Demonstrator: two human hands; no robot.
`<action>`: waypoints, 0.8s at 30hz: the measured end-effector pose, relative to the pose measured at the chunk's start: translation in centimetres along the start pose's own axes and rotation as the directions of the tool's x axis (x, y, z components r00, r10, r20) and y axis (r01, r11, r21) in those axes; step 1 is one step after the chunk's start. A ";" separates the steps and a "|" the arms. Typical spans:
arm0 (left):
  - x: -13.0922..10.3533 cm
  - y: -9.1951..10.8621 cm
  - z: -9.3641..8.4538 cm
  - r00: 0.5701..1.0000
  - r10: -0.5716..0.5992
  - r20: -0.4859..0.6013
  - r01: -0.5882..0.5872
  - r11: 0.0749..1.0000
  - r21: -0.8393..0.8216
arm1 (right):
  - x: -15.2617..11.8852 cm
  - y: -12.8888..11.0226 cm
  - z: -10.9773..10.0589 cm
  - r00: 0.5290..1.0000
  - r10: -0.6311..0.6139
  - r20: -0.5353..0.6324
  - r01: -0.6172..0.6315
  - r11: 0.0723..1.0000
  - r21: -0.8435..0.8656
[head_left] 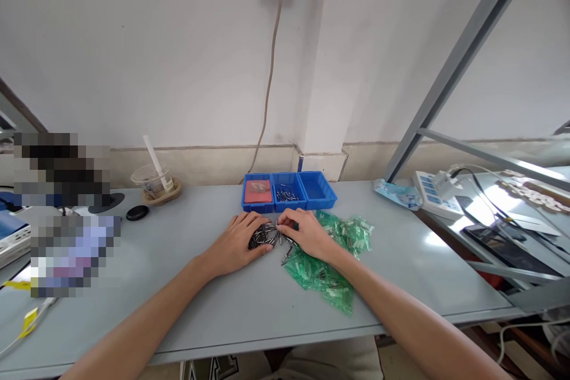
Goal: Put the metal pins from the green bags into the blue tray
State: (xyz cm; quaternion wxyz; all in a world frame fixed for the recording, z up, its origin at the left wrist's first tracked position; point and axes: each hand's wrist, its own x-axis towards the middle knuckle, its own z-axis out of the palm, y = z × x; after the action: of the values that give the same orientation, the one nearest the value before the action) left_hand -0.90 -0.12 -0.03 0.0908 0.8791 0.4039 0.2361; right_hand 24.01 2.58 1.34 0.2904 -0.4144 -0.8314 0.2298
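Observation:
A small pile of thin metal pins (263, 236) lies on the table, some of it hidden by my hands. My left hand (243, 240) rests against its left side, thumb and fingers apart in a curve around the pins. At the right side of the pile is my right hand (307, 231), thumb and fingertips pinched together on a metal pin (279, 228). Under and beside my right wrist are green plastic bags (323, 270) with small parts inside. Just beyond my hands stands a blue three-compartment tray (258, 209); more metal pins (287, 195) lie in its middle compartment.
A reddish packet (258, 191) fills the tray's left compartment. A plastic cup (154, 181) with a straw and a round black object (137, 212) are at the left. A power strip (439, 193), a light-blue packet (397, 195) and a metal frame (454, 77) stand right.

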 end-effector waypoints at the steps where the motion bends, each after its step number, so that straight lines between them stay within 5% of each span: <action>1: 0.0 0.0 0.0 1.000 0.001 -0.002 -0.001 1.000 -0.002 | 0.0 0.0 0.0 1.000 -0.004 0.002 0.004 1.000 -0.014; 9: 0.0 0.2 0.0 1.000 -0.027 -0.015 0.026 0.999 -0.045 | 0.1 -0.5 -0.2 0.997 -0.012 -0.074 0.012 1.000 0.002; 18: -0.1 0.2 0.1 1.000 -0.018 0.023 0.018 1.000 0.007 | 0.2 -0.3 -0.9 0.990 0.116 -0.078 -0.073 0.905 0.419; 24: 0.3 0.6 0.1 0.996 0.037 0.079 -0.040 0.998 0.040 | 0.6 0.0 -1.1 0.974 0.174 -0.146 -0.077 0.856 0.511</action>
State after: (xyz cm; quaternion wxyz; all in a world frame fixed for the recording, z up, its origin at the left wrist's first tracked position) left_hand -0.30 -0.30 0.22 0.0835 0.8969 0.3881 0.1947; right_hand 24.40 3.20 2.31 0.4490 -0.3976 -0.6832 0.4166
